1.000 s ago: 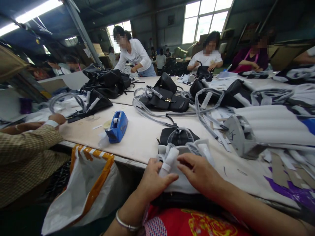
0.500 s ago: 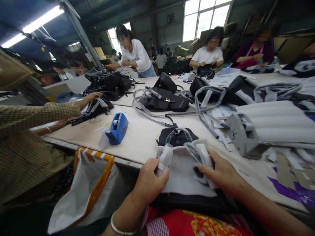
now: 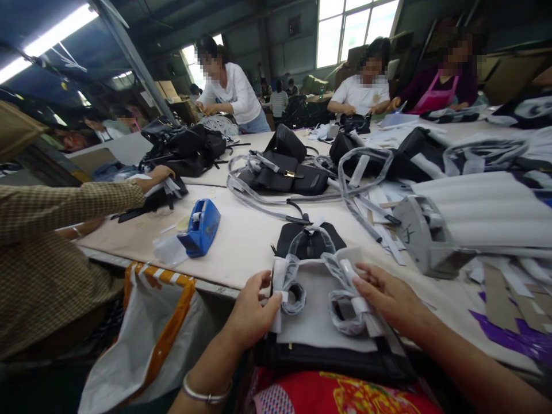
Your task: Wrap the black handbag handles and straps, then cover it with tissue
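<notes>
A black bag (image 3: 310, 240) lies at the near table edge, its front covered by a white foam sheet (image 3: 317, 328). Two plastic-wrapped strap loops rest on the foam, a left loop (image 3: 294, 298) and a right loop (image 3: 345, 313). My left hand (image 3: 254, 307) touches the white wrapping at the bag's left side, thumb and fingers apart. At the right side, my right hand (image 3: 383, 290) rests against another white wrapped piece (image 3: 351, 276), its fingers spread and not closed round it.
A blue tape dispenser (image 3: 202, 229) stands left; a grey dispenser (image 3: 425, 236) stands right, beside foam sheets (image 3: 487, 210). Black bags (image 3: 288, 172) lie ahead. A co-worker's checkered sleeve (image 3: 77, 207) reaches in from the left. A white sack (image 3: 155, 339) hangs below the edge.
Both hands have loosened from the wrapped strap pieces, and the two loops now lie exposed on the foam. The co-worker's hand at left has shifted slightly.
</notes>
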